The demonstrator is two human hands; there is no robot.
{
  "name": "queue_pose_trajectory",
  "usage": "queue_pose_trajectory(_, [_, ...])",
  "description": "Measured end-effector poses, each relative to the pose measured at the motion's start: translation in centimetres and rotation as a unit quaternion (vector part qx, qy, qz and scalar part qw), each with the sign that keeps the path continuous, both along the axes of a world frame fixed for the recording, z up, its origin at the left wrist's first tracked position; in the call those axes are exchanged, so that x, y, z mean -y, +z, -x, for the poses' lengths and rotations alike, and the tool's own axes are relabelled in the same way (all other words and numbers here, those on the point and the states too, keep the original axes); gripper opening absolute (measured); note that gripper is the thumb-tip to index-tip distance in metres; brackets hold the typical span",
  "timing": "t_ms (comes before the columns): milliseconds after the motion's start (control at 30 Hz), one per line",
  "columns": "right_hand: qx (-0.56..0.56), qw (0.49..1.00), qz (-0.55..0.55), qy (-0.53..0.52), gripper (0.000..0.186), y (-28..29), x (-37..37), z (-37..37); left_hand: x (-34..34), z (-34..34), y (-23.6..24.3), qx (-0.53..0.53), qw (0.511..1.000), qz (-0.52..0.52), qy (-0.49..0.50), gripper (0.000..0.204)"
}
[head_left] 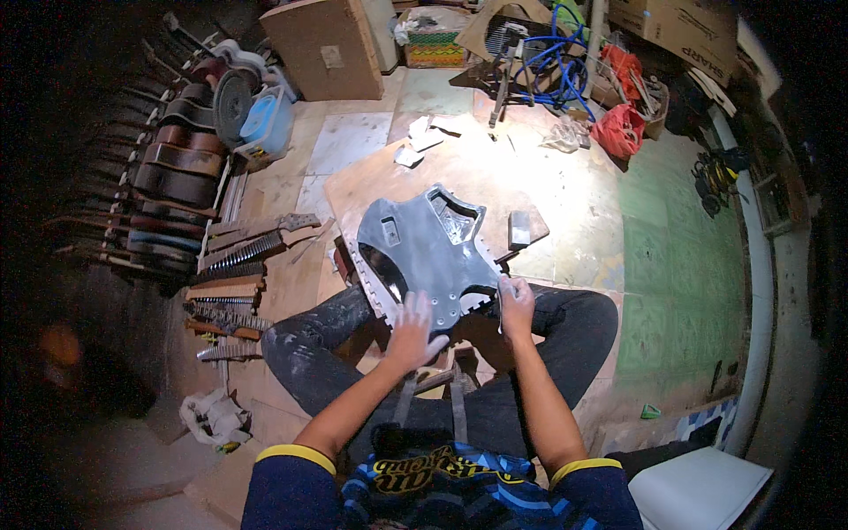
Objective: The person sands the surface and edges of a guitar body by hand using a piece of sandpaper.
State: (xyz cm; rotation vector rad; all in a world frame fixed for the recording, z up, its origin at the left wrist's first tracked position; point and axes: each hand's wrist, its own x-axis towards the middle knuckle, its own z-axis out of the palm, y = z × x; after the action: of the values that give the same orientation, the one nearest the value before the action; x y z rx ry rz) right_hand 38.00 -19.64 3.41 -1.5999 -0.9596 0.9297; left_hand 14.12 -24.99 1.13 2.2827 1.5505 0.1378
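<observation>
A grey electric guitar body (426, 252) with dusty patches lies before my crossed legs, its cut-out cavities and several small holes facing up. Under it is a light foam mat (385, 299) with jigsaw-toothed edges. My left hand (413, 334) rests flat, fingers spread, on the body's near left part. At the near right edge, my right hand (516, 306) is closed with its fingertips close to the rim. A thin pale sliver shows beside those fingers, too small to name. A small grey block (518, 230) stands right of the body.
A wooden board (353, 190) lies beneath the work, with torn paper scraps (426, 137) on it. Guitar necks (243, 256) lie at the left, near a rack of guitars (181, 163). A blue hose (552, 62) and red bags (618, 131) are behind. A white stool (702, 490) stands near right.
</observation>
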Motion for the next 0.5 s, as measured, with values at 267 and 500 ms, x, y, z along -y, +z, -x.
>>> queue_pose_trajectory(267, [0.016, 0.999, -0.019, 0.028, 0.034, 1.3, -0.1, 0.9, -7.2, 4.7, -3.0, 0.048, 0.988, -0.063, 0.131, 0.081])
queue_pose_trajectory(500, [0.006, 1.000, 0.008, 0.001, 0.036, 0.0, -0.4, 0.2, -8.2, 5.5, -2.4, -0.048, 0.981, -0.081, 0.170, 0.083])
